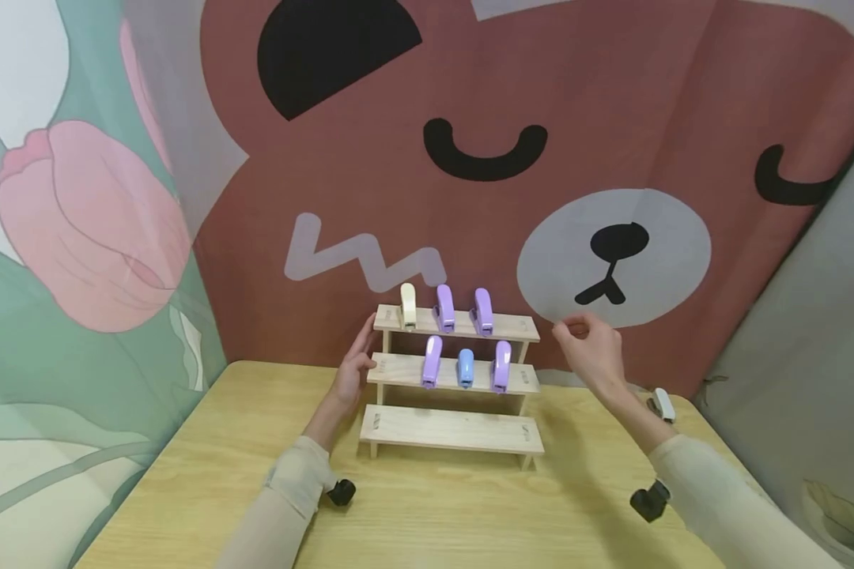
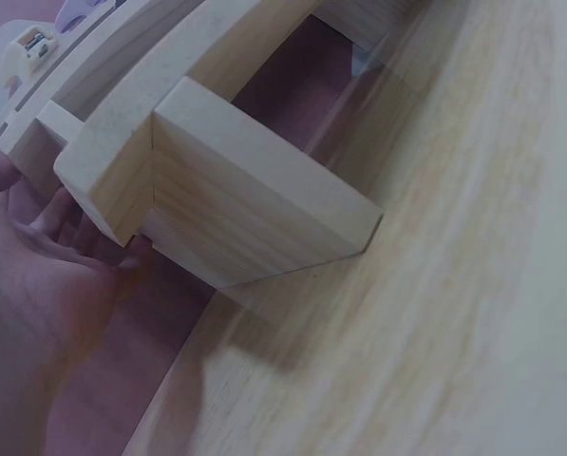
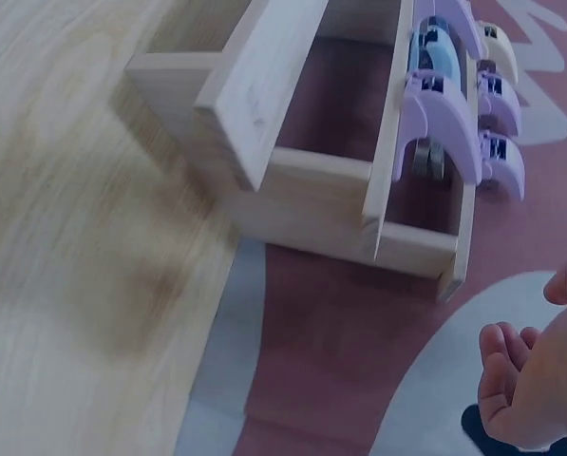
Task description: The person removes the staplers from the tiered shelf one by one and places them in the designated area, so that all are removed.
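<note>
Three-tier wooden stand (image 1: pixel 451 429) on tabletop (image 1: pixel 470 514), before bear-print backdrop (image 1: pixel 370 174). Top tier: cream stapler (image 1: pixel 408 307), two purple staplers (image 1: pixel 444 308). Middle tier: blue stapler (image 1: pixel 466 368) between two more purple ones. Left hand (image 1: pixel 351 374) spread against stand's left end. Right hand (image 1: pixel 595 348) raised beyond right end, fingers loosely curled, thumb apart. White stapler (image 1: pixel 665 405) at tabletop's rear right.

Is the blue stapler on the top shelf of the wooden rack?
No, the blue stapler stands on the middle shelf, between two purple staplers.
</note>
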